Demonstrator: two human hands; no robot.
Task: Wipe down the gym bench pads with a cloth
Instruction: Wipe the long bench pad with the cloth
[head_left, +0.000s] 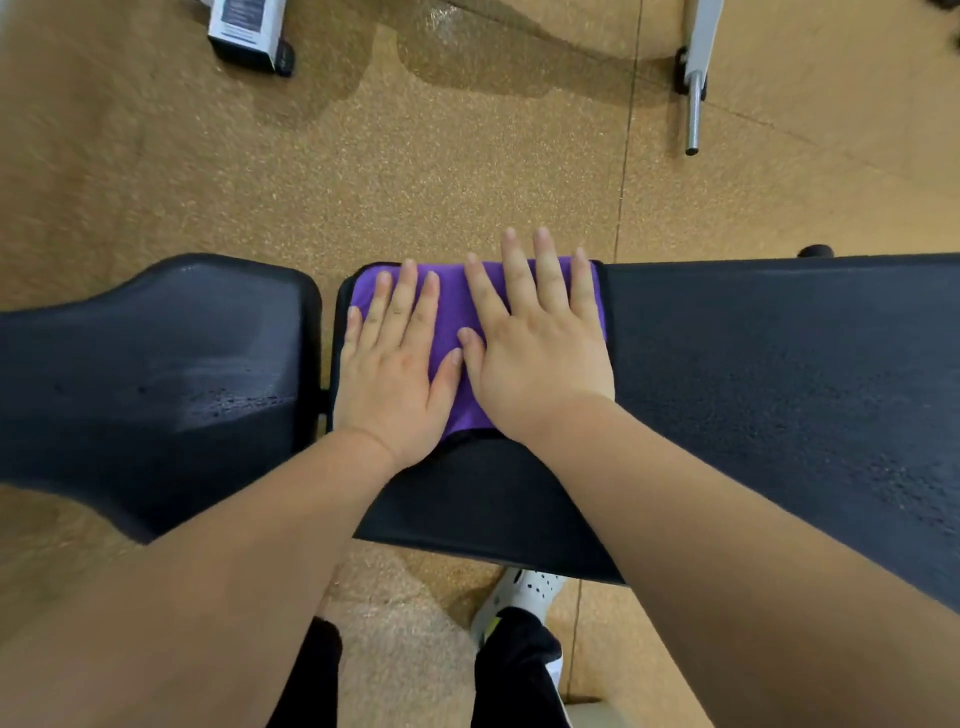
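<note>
A purple cloth (451, 312) lies spread flat on the left end of the long black bench pad (753, 374). My left hand (397, 364) presses palm-down on the cloth's left half, fingers straight and apart. Beside it, thumbs almost touching, my right hand (537, 343) lies flat on the cloth's right half, with fingertips reaching past the pad's far edge. Neither hand grips the cloth. Left of a narrow gap sits the shorter black seat pad (156, 374), which has a sheen and small droplets on its surface.
Speckled tan rubber floor (363, 171) surrounds the bench. A white machine foot with a label (249, 31) stands far left, and a white frame with a metal peg (693, 93) far right. My white shoe (519, 597) and dark trouser legs are below the bench.
</note>
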